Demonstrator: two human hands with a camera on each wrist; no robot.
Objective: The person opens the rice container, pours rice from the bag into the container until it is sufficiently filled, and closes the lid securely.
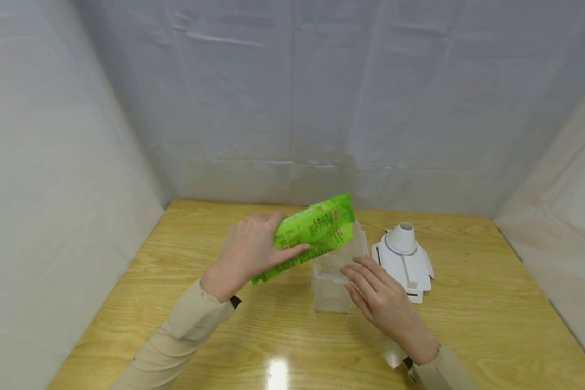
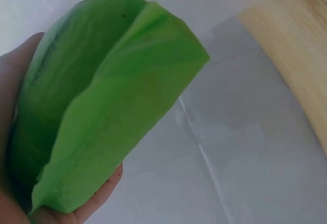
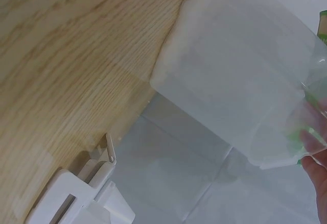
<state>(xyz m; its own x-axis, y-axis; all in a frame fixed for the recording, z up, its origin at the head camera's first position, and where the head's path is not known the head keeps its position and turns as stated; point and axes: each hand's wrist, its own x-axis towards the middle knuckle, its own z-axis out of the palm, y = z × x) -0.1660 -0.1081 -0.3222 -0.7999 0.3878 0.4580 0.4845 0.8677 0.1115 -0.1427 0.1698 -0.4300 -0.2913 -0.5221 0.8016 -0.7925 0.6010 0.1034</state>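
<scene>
My left hand (image 1: 248, 246) grips a bright green printed plastic packet (image 1: 317, 227), tilted above a translucent plastic container (image 1: 332, 295). In the left wrist view, the packet (image 2: 112, 101) has a folded flap, with fingers behind its lower end. My right hand (image 1: 382, 295) is at the container's right side, its fingers extended and touching the rim. Through the container's wall (image 3: 230, 76) in the right wrist view, some fingers show faintly at the right edge. Whatever lies inside the container is too unclear to tell.
To the right of the container lies a white plastic piece (image 1: 404, 265) with a cone-shaped spout. Both stand on a wood-grain table (image 1: 273, 325). Pale cloth sheets (image 1: 292, 97) hang behind the table and at both sides.
</scene>
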